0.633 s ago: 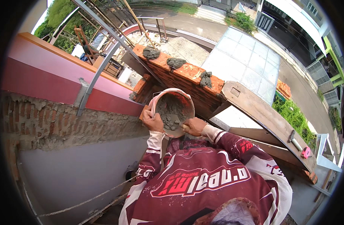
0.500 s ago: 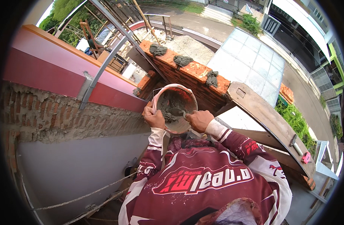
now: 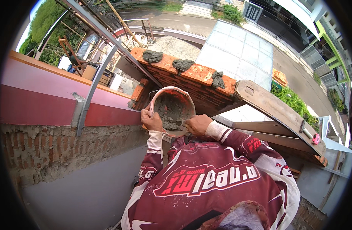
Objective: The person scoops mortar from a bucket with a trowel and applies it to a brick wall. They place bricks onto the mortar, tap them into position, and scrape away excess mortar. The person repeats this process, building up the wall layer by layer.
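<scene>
My left hand (image 3: 152, 120) grips the left side of a worn pale-pink bucket (image 3: 175, 99), which is tipped toward me with grey wet mortar (image 3: 170, 117) inside. My right hand (image 3: 197, 124) is closed on a trowel at the bucket's lower right; its blade is mostly hidden in the mortar and by the fingers. Beyond the bucket stands a low red brick wall (image 3: 164, 58) carrying three grey mortar lumps (image 3: 182, 64) along its top.
A plank (image 3: 260, 101) runs right from the brick wall, with a tool (image 3: 307, 130) and a pink object (image 3: 316, 138) on it. A bent metal bar (image 3: 93, 88) leans at a pink wall (image 3: 49, 103) on the left. Translucent roofing (image 3: 237, 50) lies beyond, above a street.
The view has shifted, so the street and roofing sit higher in the frame. My right hand still works inside the bucket, with the trowel blade less visible than half a second ago.
</scene>
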### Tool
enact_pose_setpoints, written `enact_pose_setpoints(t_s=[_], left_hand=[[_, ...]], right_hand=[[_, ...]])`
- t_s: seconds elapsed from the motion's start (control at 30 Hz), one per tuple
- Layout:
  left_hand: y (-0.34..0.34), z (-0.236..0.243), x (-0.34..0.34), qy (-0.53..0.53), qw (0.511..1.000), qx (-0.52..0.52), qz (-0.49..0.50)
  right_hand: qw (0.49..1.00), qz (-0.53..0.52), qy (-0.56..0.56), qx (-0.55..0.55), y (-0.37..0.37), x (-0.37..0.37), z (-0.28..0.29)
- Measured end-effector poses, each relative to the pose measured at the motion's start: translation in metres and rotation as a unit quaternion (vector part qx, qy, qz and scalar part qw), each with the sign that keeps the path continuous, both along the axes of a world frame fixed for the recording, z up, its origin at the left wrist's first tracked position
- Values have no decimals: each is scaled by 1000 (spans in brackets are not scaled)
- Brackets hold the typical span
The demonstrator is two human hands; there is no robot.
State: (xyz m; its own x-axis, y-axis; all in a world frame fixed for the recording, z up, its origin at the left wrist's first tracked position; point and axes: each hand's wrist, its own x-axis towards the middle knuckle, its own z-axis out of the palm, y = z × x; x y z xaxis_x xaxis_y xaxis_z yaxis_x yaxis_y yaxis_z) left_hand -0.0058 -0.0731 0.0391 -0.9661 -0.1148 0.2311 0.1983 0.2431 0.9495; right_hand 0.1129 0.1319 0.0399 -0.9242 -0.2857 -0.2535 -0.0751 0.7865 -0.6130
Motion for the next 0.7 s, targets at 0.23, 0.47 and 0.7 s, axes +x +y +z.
enact_pose_setpoints(t_s=[0.23,0.47,0.7], left_hand=[[-51,-38,-75,-51,980,167,91],[-110,-68,-124,-172,953,128,213],[-170,-79,-144,-240,927,119,262]], right_hand=[[993,-87,30,68,-5,-74,52],[947,-313,72,25,32,-205,55],[923,-361,-64,116,56,-325,9]])
